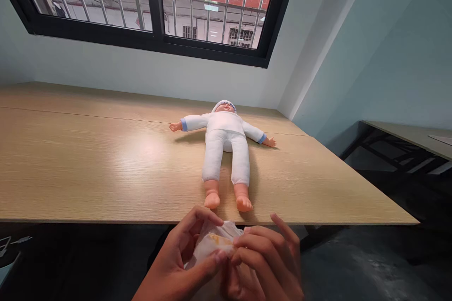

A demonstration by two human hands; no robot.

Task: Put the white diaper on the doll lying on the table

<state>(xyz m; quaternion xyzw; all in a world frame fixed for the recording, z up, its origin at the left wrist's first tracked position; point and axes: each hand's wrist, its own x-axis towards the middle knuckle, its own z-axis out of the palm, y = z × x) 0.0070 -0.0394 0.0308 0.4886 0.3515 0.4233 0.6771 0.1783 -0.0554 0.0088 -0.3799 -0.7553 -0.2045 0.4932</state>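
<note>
Low in the head view, just in front of the table edge, both hands hold a crumpled, thin white piece with a yellow-orange patch (221,240); its exact kind I cannot make out. My left hand (190,254) grips it from the left, with the thumb across its near side. My right hand (266,258) pinches its right side, one finger raised. The lower part of the piece is hidden by the hands. Beyond them a baby doll (226,138) in a white suit with blue cuffs lies on its back, arms spread and bare feet toward me.
The doll rests on a light wooden table (106,164), its feet close to the front edge. Behind stands a wall with a barred, dark-framed window (155,40). Another table (406,134) is at the right. A white cable (21,240) shows at the lower left.
</note>
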